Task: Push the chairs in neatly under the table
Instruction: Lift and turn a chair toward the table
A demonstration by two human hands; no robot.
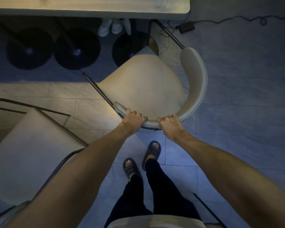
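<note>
The curved backrest of the chair is gripped by both hands, left and right, fingers curled over it. The chair is angled, its seat just short of the counter. A second chair is seen at lower left.

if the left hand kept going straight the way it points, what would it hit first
The left hand grips the chair's backrest and points up and slightly right, over the seat. Beyond the seat's far edge the first thing looks like the round black base under the table, though depth is hard to judge.
</note>
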